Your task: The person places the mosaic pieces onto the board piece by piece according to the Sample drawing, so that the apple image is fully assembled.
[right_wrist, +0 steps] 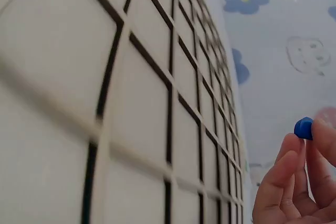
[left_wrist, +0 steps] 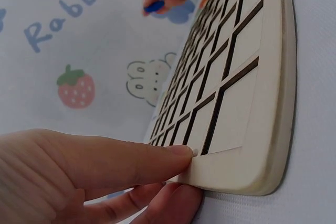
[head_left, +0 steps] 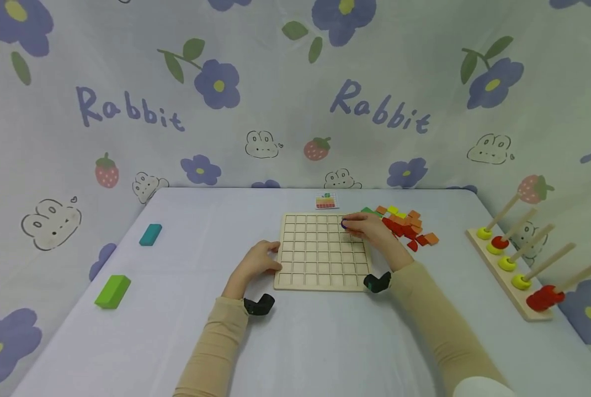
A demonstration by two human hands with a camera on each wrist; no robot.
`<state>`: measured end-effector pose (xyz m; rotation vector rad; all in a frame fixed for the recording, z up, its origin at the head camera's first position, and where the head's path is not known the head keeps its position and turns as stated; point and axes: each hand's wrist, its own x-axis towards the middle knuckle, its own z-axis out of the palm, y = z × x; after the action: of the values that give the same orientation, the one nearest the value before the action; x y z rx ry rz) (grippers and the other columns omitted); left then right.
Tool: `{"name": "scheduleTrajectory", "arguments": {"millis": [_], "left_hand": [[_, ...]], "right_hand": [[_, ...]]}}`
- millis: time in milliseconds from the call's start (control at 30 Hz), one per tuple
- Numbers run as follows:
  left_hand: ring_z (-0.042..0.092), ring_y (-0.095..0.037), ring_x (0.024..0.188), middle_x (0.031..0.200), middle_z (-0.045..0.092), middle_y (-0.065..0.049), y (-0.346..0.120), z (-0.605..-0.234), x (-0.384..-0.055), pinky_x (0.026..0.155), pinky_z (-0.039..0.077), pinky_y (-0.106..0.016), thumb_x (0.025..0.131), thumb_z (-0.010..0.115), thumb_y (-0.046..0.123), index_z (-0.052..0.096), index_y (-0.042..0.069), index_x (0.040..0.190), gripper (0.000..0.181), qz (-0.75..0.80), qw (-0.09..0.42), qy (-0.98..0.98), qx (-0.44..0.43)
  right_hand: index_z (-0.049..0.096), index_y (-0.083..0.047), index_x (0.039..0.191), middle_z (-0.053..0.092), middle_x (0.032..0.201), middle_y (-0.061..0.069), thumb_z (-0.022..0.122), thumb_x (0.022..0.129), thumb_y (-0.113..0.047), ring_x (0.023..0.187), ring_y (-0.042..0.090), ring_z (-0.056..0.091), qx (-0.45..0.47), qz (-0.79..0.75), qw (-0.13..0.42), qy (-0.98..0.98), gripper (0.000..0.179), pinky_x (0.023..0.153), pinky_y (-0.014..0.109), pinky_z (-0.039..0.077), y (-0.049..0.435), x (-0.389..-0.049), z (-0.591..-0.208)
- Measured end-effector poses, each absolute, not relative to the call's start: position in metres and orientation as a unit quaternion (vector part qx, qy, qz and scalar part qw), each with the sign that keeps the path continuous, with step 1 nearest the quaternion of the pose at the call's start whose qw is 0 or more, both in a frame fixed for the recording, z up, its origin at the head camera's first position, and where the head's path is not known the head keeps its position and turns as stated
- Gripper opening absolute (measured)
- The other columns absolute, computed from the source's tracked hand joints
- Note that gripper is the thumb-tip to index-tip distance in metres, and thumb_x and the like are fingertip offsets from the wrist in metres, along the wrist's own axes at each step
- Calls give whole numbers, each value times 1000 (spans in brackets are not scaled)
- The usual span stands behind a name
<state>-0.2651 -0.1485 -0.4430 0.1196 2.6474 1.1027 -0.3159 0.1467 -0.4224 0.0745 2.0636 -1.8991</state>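
A square wooden grid board (head_left: 320,251) lies in the middle of the table. At its left edge my left hand (head_left: 257,260) holds on; in the left wrist view the thumb (left_wrist: 176,153) rests on the rim and other fingers sit lower, against the side. Between thumb and fingertips my right hand (head_left: 372,227) pinches a small blue piece (right_wrist: 303,128), its full shape partly covered. That hand is over the board's far right part, and the piece appears raised above the grid in the wrist views.
Red, orange, yellow and green flat pieces (head_left: 404,223) lie loose beyond the board's right. A small picture card (head_left: 326,200) is behind it. A peg stand (head_left: 511,275) with yellow and red rings stands far right. Teal (head_left: 150,235) and green blocks (head_left: 113,291) lie left.
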Motion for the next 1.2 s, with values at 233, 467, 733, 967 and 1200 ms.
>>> {"name": "scheduleTrajectory", "arguments": {"millis": [233,467,733,967,1200], "left_hand": [[48,-27,107,117,54,-16,-149,-446,-265,97,39,-42,69,74,0,49,-5,130,67,397,134,907,47],[48,-26,107,116,55,-14,-147,-450,-265,98,38,-42,69,75,2,49,-4,131,67,397,133,906,55],[47,-27,110,119,53,-15,-149,-446,-265,99,37,-43,69,75,1,48,-3,131,67,402,132,905,40],[47,-27,112,120,53,-15,-148,-447,-265,99,37,-42,69,75,0,49,-4,131,67,402,127,906,46],[48,-26,107,118,54,-16,-148,-448,-265,97,39,-41,68,74,0,49,-5,130,67,401,121,907,48]], "right_hand": [[56,3,122,63,85,0,61,89,-13,68,7,59,33,-643,180,744,37,66,19,51,101,-336,-435],[61,4,111,56,71,1,64,86,-9,55,10,42,6,-594,146,791,28,50,21,34,78,-348,-445],[67,-2,98,62,103,12,67,83,-11,88,22,52,-38,-499,94,861,18,77,31,43,65,-353,-449],[69,-5,98,64,103,11,67,84,-14,97,26,56,-53,-453,87,886,16,88,38,45,66,-351,-450],[71,-9,99,65,105,9,64,87,-16,97,24,57,-56,-426,84,899,16,88,38,45,66,-351,-453]]}}
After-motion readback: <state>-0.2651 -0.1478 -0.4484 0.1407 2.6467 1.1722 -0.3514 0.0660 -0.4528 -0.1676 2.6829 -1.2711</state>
